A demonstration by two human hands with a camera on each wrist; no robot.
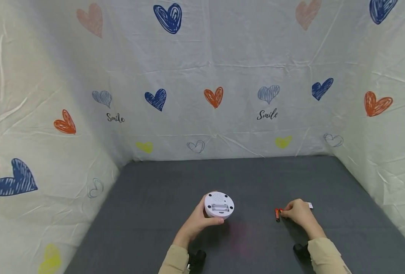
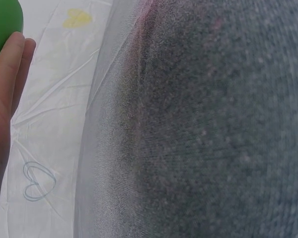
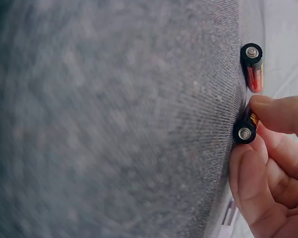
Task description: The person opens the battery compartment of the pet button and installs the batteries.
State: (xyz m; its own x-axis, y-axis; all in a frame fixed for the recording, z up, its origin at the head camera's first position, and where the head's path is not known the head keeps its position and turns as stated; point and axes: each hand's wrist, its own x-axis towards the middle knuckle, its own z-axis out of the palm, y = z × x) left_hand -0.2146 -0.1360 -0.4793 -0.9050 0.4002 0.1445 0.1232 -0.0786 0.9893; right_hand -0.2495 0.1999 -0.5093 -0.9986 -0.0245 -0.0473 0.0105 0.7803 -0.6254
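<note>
Raised over the table, my left hand grips a round white device by its side. Its underside faces me, showing dark feet, a patch of small holes and an uncovered battery compartment with no battery in it. In the left wrist view, a smooth green part shows by the fingers. My right hand pinches a small battery between thumb and fingers, close to the tabletop. A second battery, orange-red and black, lies just left of it.
A small white piece lies partly hidden behind my right hand. The dark grey cloth covers the table. White sheets printed with hearts enclose it at the back and both sides.
</note>
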